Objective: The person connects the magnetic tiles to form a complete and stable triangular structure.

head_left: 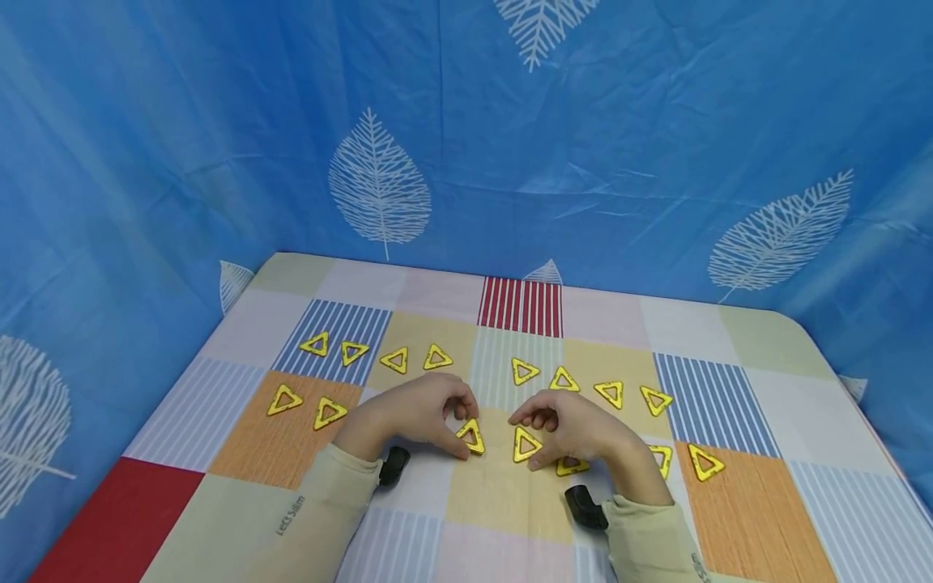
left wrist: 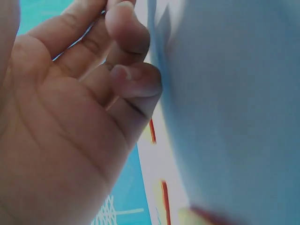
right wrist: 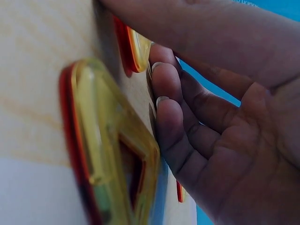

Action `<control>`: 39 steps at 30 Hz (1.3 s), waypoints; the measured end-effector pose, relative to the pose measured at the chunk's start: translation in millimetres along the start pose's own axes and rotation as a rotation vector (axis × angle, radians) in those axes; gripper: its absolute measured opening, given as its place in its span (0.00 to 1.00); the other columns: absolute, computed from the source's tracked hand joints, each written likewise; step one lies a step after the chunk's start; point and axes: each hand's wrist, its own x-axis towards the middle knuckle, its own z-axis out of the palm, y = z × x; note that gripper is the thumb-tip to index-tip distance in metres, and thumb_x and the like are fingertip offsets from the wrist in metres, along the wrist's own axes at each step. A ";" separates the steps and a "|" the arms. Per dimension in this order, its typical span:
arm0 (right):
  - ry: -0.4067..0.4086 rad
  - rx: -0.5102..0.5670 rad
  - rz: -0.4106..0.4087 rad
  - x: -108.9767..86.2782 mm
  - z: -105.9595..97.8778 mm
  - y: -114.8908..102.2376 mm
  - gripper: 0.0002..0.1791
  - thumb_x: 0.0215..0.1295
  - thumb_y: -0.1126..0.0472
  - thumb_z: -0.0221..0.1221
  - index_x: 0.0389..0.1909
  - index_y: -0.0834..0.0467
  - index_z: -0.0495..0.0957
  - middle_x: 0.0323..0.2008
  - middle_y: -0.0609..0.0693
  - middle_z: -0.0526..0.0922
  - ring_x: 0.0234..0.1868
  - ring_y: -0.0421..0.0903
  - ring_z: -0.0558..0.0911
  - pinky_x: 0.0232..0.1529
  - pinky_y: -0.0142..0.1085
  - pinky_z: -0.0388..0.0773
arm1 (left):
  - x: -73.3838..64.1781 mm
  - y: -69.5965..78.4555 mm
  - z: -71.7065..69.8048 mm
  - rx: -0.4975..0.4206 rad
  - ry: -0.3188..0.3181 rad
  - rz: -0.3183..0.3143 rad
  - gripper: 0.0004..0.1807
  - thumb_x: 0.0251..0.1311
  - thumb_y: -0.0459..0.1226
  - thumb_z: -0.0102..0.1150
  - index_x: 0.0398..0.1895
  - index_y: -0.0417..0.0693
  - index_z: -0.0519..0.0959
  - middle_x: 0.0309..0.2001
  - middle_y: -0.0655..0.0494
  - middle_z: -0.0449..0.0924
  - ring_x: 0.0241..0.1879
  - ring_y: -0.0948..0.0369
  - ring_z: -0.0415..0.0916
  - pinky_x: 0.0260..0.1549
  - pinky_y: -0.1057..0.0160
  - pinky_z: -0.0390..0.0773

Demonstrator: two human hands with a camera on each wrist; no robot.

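Note:
Two yellow triangular frames lie near the middle of the table, one at each hand. My left hand [head_left: 430, 409] pinches the left triangle [head_left: 472, 437] between thumb and index finger. Opposite it, my right hand [head_left: 576, 425] has thumb and index finger curled round the right triangle [head_left: 526, 444], the fingertips right at its edges. A gap separates the two pieces. Another triangle [head_left: 571, 466] lies partly hidden under the right hand; in the right wrist view a near triangle [right wrist: 101, 140] shows a clear yellow top and red underside. The left wrist view shows curled fingers [left wrist: 136, 79], not the held piece.
Several more triangles stand in rows: a back left one [head_left: 394, 359], a front left one [head_left: 330, 412], a back right one [head_left: 609, 393] and a front right one [head_left: 705, 461]. A patchwork cloth [head_left: 503, 551] covers the table. Blue leaf-print curtains [head_left: 619, 146] enclose it.

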 end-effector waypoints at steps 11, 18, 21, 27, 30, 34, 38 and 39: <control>-0.004 -0.030 -0.031 -3.9 -3.5 3.3 0.27 0.45 0.66 0.79 0.50 0.57 0.84 0.41 0.47 0.79 0.40 0.48 0.77 0.41 0.36 0.76 | 7.6 8.5 11.2 0.045 -0.019 -0.027 0.20 0.44 0.43 0.82 0.37 0.53 0.80 0.32 0.57 0.75 0.33 0.62 0.71 0.35 0.65 0.73; -0.006 -0.045 -0.053 -5.3 -4.2 5.2 0.28 0.46 0.65 0.79 0.51 0.56 0.84 0.41 0.46 0.80 0.40 0.47 0.77 0.41 0.35 0.76 | 8.0 8.0 12.7 0.056 -0.023 -0.038 0.20 0.44 0.43 0.82 0.37 0.54 0.80 0.30 0.59 0.75 0.31 0.65 0.69 0.34 0.65 0.72; -0.002 -0.046 -0.054 -5.5 -4.0 5.3 0.27 0.46 0.65 0.79 0.51 0.56 0.85 0.41 0.46 0.80 0.40 0.47 0.76 0.40 0.35 0.76 | 7.9 7.9 13.0 0.059 -0.024 -0.036 0.20 0.44 0.43 0.83 0.37 0.54 0.80 0.30 0.60 0.74 0.31 0.65 0.68 0.34 0.65 0.72; 0.003 -0.041 -0.060 -5.7 -3.3 4.9 0.25 0.47 0.65 0.79 0.49 0.56 0.86 0.40 0.47 0.80 0.37 0.48 0.75 0.37 0.35 0.75 | 7.2 8.4 13.5 0.066 -0.023 -0.053 0.20 0.43 0.43 0.83 0.37 0.54 0.80 0.30 0.58 0.74 0.30 0.65 0.68 0.33 0.64 0.71; 0.002 -0.042 -0.068 -6.3 -3.1 5.1 0.25 0.47 0.65 0.79 0.49 0.56 0.86 0.40 0.47 0.80 0.37 0.47 0.74 0.36 0.34 0.75 | 7.2 9.1 13.9 0.071 -0.020 -0.049 0.21 0.43 0.43 0.83 0.37 0.53 0.80 0.30 0.57 0.74 0.30 0.65 0.68 0.33 0.64 0.71; 0.003 -0.045 -0.080 -6.6 -2.8 5.7 0.24 0.47 0.65 0.78 0.49 0.56 0.86 0.40 0.47 0.80 0.37 0.47 0.75 0.37 0.34 0.75 | 6.6 9.0 13.7 0.068 -0.020 -0.043 0.22 0.43 0.43 0.83 0.39 0.52 0.80 0.31 0.57 0.75 0.31 0.64 0.68 0.33 0.64 0.71; 0.002 -0.045 -0.081 -6.2 -3.0 5.9 0.25 0.47 0.65 0.78 0.49 0.56 0.86 0.40 0.46 0.80 0.38 0.47 0.76 0.38 0.35 0.76 | 4.3 6.0 11.5 0.033 -0.029 -0.042 0.24 0.42 0.41 0.84 0.42 0.51 0.80 0.33 0.58 0.75 0.32 0.63 0.69 0.34 0.63 0.72; 0.001 -0.046 -0.079 -6.1 -3.2 5.9 0.25 0.47 0.65 0.78 0.50 0.56 0.86 0.40 0.46 0.80 0.38 0.47 0.76 0.37 0.35 0.76 | 3.8 4.8 11.0 0.023 -0.032 -0.041 0.25 0.42 0.40 0.84 0.43 0.51 0.81 0.33 0.58 0.76 0.32 0.62 0.70 0.34 0.63 0.72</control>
